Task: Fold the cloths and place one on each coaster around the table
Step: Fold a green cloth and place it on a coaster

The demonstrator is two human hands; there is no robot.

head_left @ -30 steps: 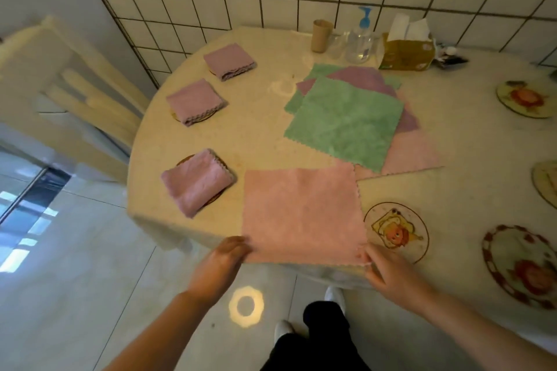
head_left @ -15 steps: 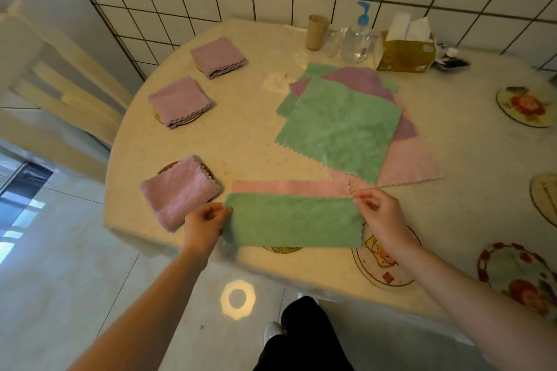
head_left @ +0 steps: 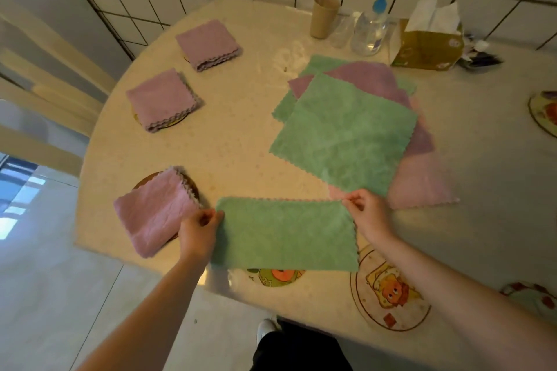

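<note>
A cloth (head_left: pixel 286 233), green side up with a pink edge showing along its far side, lies folded in half near the table's front edge. My left hand (head_left: pixel 197 230) pinches its far left corner and my right hand (head_left: pixel 366 212) pinches its far right corner. It partly covers a coaster (head_left: pixel 275 275). Three folded pink cloths sit on coasters at the left: the nearest one (head_left: pixel 153 214), the middle one (head_left: pixel 161 98) and the far one (head_left: pixel 208 44). A pile of flat green and pink cloths (head_left: pixel 346 129) lies mid-table. A bare picture coaster (head_left: pixel 388 295) is at the front right.
A cup (head_left: pixel 324 16), a pump bottle (head_left: pixel 370 30) and a tissue box (head_left: pixel 426 44) stand by the tiled wall. More coasters sit at the right edge (head_left: pixel 544 111) and the lower right (head_left: pixel 532 300). A wooden chair (head_left: pixel 45 93) stands left of the round table (head_left: pixel 235 135).
The pink cloth lay flat with my hands at its near corners. I lifted the near edge over to the far edge, so it is now folded in half with the green side up.
</note>
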